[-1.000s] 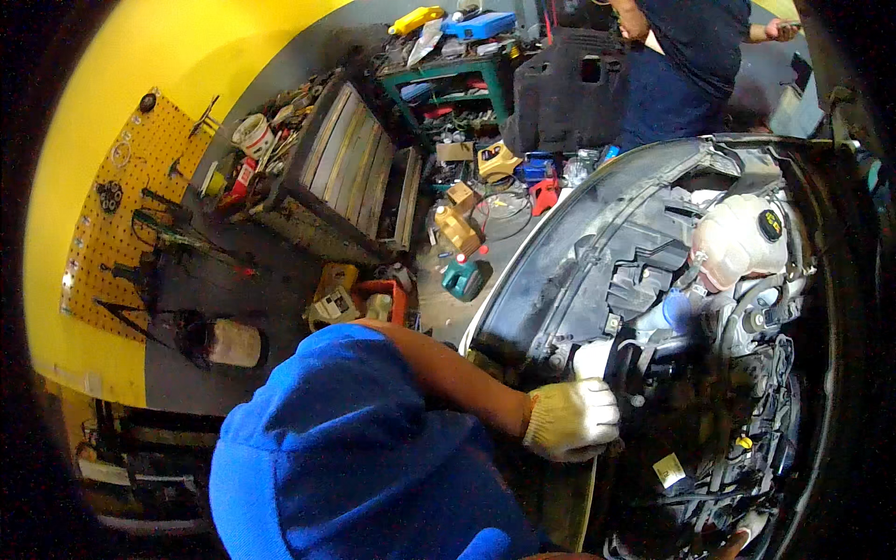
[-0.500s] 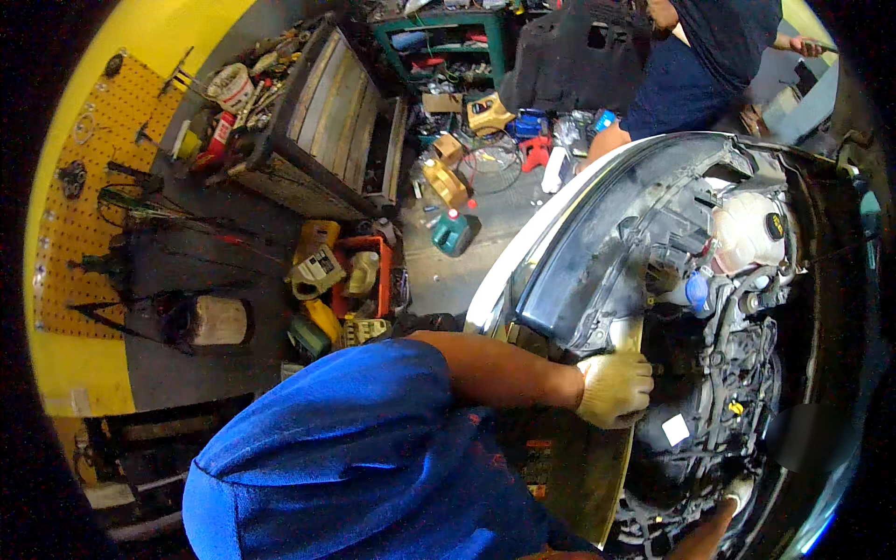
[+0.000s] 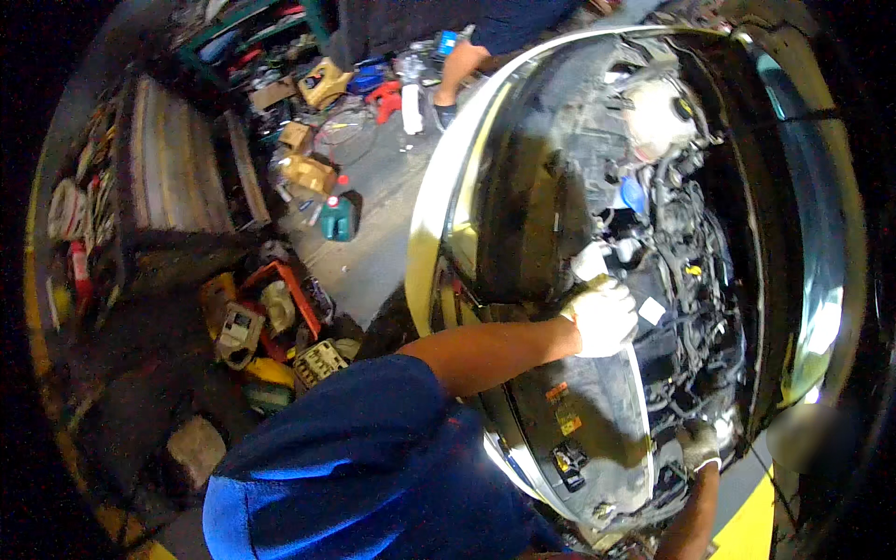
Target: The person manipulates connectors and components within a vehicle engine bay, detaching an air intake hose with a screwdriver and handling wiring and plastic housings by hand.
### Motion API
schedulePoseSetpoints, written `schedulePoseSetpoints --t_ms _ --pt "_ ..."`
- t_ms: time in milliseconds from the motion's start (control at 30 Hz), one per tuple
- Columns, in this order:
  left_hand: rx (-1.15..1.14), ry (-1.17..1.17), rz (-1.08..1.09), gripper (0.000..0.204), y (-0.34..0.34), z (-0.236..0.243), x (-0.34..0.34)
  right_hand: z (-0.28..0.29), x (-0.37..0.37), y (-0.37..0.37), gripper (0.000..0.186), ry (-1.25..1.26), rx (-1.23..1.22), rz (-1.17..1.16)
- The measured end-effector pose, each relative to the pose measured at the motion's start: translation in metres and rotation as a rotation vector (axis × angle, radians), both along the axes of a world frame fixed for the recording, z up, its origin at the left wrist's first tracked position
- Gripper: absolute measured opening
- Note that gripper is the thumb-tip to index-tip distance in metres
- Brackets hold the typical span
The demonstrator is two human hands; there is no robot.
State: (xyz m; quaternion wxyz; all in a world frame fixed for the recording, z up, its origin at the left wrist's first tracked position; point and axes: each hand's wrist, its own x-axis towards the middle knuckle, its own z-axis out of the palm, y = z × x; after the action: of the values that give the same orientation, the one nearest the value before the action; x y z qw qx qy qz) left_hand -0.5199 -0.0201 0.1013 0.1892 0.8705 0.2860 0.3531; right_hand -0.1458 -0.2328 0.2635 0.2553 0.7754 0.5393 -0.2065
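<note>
I lean over the open engine bay of a car. My left hand (image 3: pixel 602 317), in a whitish work glove, lies at the inner edge of the front panel (image 3: pixel 611 401), its fingers curled over that edge. Lower right, my gloved right hand (image 3: pixel 698 446) reaches down among the hoses and parts of the engine (image 3: pixel 686 280); shadow and parts hide its fingertips. A white square label (image 3: pixel 651 311) is just right of the left hand. Farther up are a blue cap (image 3: pixel 632 194) and a pale coolant tank (image 3: pixel 653 117) with a black cap.
The raised hood and glass edge (image 3: pixel 821 317) curve along the right. Left of the car, the floor holds a green jug (image 3: pixel 338 217), an orange crate (image 3: pixel 297 299) with bottles, and cardboard boxes (image 3: pixel 308 175). A wooden-topped cabinet (image 3: pixel 177 159) stands beyond. Another person's leg (image 3: pixel 457 73) shows behind the car.
My view has turned and shifted, so more of the car's front shows. My right hand is now more fully in view. Brighter light falls on the engine bay. The left hand stays at the panel edge.
</note>
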Motion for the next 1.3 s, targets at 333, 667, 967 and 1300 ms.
schedulePoseSetpoints --t_ms 333,667,967,1300 --pt "-0.093 0.259 -0.119 0.029 0.014 0.028 -0.012 0.087 -0.117 -0.014 0.035 -0.070 -0.083 -0.106" --pt "0.100 0.066 -0.069 0.011 0.003 0.016 0.017 0.013 0.045 -0.108 0.040 0.026 0.113 -0.217" --pt "-0.015 0.312 0.109 0.018 0.009 0.024 0.027 -0.114 0.251 -0.113 0.053 -0.273 0.679 -0.489" --pt "-0.075 0.478 -0.101 0.042 0.073 0.054 0.355 -0.142 0.278 -0.090 0.112 -0.162 0.744 -0.802"
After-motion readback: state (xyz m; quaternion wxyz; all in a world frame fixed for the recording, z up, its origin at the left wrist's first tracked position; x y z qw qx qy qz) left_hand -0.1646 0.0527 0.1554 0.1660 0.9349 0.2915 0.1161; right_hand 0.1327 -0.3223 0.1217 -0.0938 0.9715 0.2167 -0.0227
